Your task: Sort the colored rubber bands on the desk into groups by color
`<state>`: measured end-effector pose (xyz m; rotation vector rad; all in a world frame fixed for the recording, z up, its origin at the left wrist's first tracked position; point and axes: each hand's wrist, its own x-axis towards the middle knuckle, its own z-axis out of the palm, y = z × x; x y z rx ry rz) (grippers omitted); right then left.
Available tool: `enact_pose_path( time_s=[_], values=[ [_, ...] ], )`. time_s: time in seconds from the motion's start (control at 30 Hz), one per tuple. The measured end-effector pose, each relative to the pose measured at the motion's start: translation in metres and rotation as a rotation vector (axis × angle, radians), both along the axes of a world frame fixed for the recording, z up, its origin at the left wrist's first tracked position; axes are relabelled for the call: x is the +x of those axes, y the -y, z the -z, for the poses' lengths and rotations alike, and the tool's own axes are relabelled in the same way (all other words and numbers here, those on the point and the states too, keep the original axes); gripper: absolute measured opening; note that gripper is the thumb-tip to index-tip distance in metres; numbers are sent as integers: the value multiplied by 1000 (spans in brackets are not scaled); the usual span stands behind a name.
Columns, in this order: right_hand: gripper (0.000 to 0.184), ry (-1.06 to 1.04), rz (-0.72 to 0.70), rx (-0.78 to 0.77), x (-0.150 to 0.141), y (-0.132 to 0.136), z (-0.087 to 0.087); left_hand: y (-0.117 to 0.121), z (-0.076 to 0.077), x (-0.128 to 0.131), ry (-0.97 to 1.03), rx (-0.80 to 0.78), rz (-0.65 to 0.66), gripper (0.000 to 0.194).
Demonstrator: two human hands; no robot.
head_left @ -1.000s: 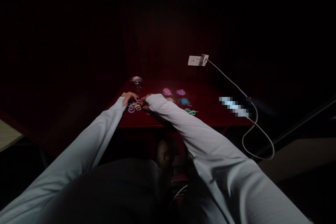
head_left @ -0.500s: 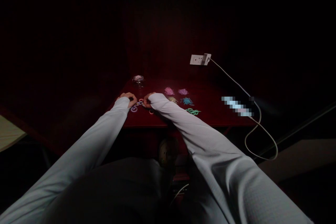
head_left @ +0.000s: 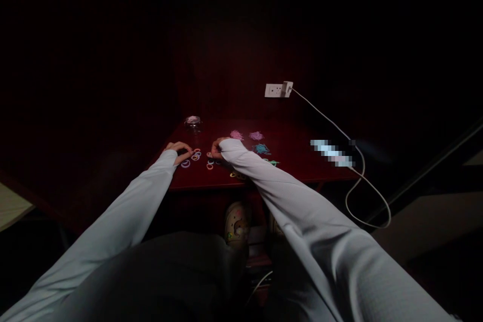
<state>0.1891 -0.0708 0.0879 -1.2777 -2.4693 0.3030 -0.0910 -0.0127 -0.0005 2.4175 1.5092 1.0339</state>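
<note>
Both my arms in pale long sleeves reach onto a dark red table (head_left: pixel 294 161). My left hand (head_left: pixel 178 151) rests at the table's left, fingers curled down onto small coloured rings (head_left: pixel 190 158). My right hand (head_left: pixel 216 148) lies a little to the right, fingers bent over more rings (head_left: pixel 210 164); what they pinch is too small to make out. Sorted heaps lie further right: a pink heap (head_left: pixel 236 134), a purple heap (head_left: pixel 256 136), a blue heap (head_left: pixel 261 149) and green rings (head_left: pixel 272 162).
A small glass jar (head_left: pixel 192 123) stands at the table's back left. A white wall socket (head_left: pixel 277 90) holds a charger with a cable (head_left: pixel 368 188) drooping over the right edge. A shoe (head_left: pixel 235 223) shows under the table. The room is very dark.
My hands have drawn slightly apart, and a few rings now lie loose between them. The view has shifted a little.
</note>
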Motion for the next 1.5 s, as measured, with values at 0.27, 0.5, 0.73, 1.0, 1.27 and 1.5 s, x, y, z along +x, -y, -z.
enact_pose_path(
  time_s=[0.27, 0.5, 0.73, 1.0, 1.27, 1.5],
  values=[
    [18, -37, 99, 12, -7, 2, -2, 8, 4, -8, -21, 3, 29, 35],
    [26, -265, 25, 157, 29, 21, 8, 4, 8, -8, -71, -62, -58, 27],
    [36, -548, 173, 245, 92, 67, 47, 11, 6, 5, -62, -10, -86, 22],
    [45, -595, 206, 95, 102, 84, 64, 39, -6, 15, -85, 92, -15, 36],
    [38, -480, 243, 118, 98, 77, 65, 45, -8, 27, -62, 68, -88, 28],
    [55, -539, 289, 138, 97, 71, 64, 36, -5, 28, -51, 66, -54, 23]
  ],
)
